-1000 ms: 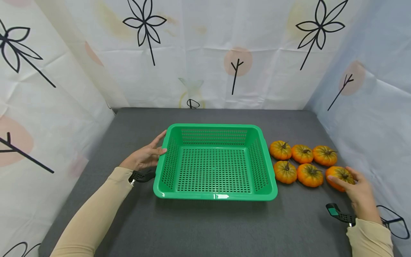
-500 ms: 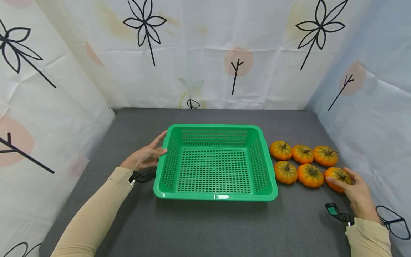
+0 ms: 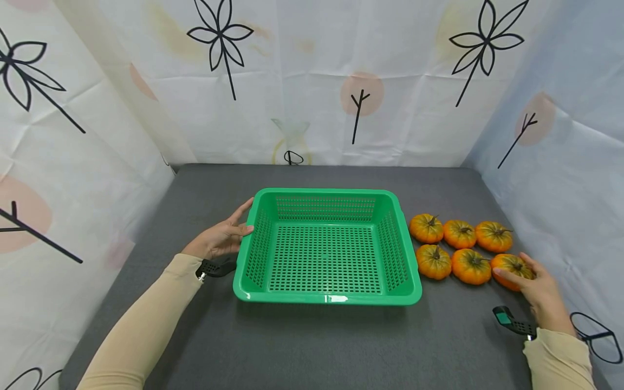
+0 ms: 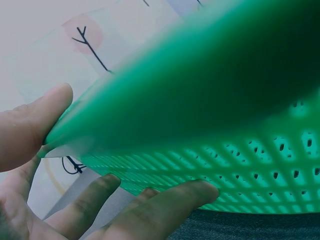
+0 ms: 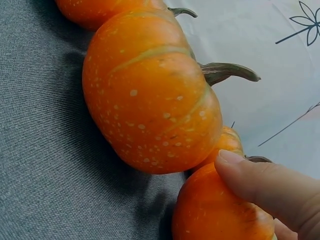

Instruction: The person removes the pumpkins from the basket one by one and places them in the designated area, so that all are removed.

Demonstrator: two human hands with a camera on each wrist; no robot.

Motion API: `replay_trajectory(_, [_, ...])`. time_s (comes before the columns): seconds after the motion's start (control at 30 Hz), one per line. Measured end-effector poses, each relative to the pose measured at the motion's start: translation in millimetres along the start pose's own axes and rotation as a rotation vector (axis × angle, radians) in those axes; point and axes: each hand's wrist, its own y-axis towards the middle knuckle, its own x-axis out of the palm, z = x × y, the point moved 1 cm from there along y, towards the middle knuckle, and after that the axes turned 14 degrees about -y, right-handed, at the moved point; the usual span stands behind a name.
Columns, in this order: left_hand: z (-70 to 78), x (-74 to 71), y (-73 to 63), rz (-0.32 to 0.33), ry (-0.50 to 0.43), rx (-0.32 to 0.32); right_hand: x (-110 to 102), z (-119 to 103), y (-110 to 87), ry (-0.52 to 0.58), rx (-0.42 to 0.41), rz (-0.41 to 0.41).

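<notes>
A green perforated plastic basket (image 3: 327, 298) sits in the middle of the grey table with nothing in it. My left hand (image 3: 214, 240) grips its left rim, the thumb over the edge. In the left wrist view the other fingers (image 4: 165, 205) lie along the outer wall (image 4: 280, 160) below the rim. At the right, my right hand (image 3: 545, 292) holds the front-right small orange pumpkin (image 3: 509, 265) between thumb and fingers. The right wrist view shows the thumb (image 5: 265, 182) on that pumpkin (image 5: 215, 210); its fingers are mostly hidden.
Several other pumpkins stand in two rows between the basket and my right hand, among them a front-middle pumpkin (image 3: 470, 266) and a back-left pumpkin (image 3: 426, 228). Patterned white cloth (image 3: 312, 81) walls the grey table (image 3: 312, 346) at the back and sides.
My right hand and the front-right pumpkin have shifted slightly left, closer to the neighbouring pumpkin. The left hand and the basket stay in place.
</notes>
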Motion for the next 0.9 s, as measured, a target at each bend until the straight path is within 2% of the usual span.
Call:
replay_trajectory(0.43, [2.0,3.9,-2.5,0.001,0.005,-0.006,-2.0,0.3,0.3,-0.014,0.001,-0.027])
replay_trajectory(0.9, [-1.1,-1.3,-0.3,0.003,0.030,0.004,-0.9,3.1,3.3,-0.022,-0.017,-0.039])
